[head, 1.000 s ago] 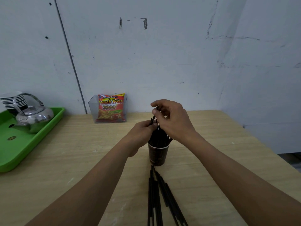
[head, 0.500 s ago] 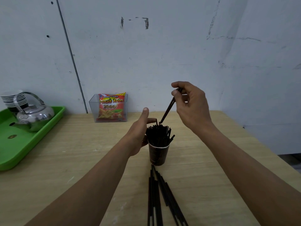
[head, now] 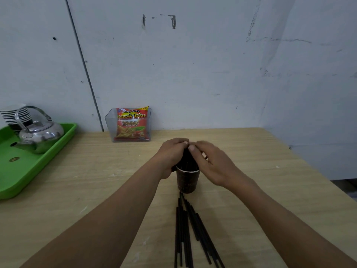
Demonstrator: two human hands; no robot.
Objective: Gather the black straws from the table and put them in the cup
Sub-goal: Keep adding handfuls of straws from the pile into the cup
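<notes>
A dark brown paper cup [head: 187, 181] stands upright mid-table, packed with black straws [head: 187, 160] that stick up above its rim. My left hand [head: 170, 155] wraps the left side of that bundle. My right hand [head: 210, 161] curls over the bundle's top and right side, fingertips meeting the left hand's above the straws. Both hands hide most of the standing straws. Several loose black straws [head: 190, 231] lie flat on the table just in front of the cup, running toward me.
A green tray [head: 29, 167] at the left edge carries a steel kettle [head: 38, 136] and stacked cups [head: 13, 115]. A clear box with a red snack packet [head: 131, 123] stands against the wall. The table's right edge [head: 313, 165] slants off nearby.
My right hand, raised above the cup with one straw half a second ago, has come down onto the bundle. My left hand has closed in around the straws.
</notes>
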